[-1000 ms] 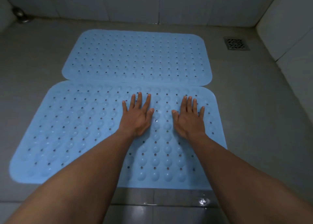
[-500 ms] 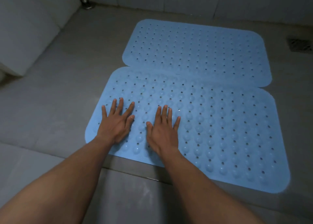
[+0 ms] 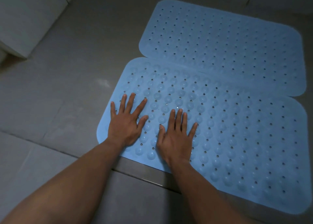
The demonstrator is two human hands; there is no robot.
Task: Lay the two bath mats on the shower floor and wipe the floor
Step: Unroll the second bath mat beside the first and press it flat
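Two light blue bath mats with rows of holes and bumps lie flat on the grey shower floor [image 3: 71, 81]. The far mat [image 3: 228, 42] sits at the upper right, and the near mat [image 3: 245, 139] lies in front of it, its far edge slightly overlapping it. Both my hands press flat on the near mat's left end, fingers straight and spread. My left hand [image 3: 126, 123] is close to the mat's left edge. My right hand [image 3: 176, 135] lies beside it, a little further right.
A white tiled wall corner [image 3: 25, 20] juts in at the upper left. A low grey step or threshold [image 3: 50, 164] runs along the near mat's front edge. A pale wet patch [image 3: 103, 83] shows on the floor left of the mats.
Both hands have slid from the middle of the near mat to its left end, staying flat. My view has turned left, so the drain and back wall are out of sight.
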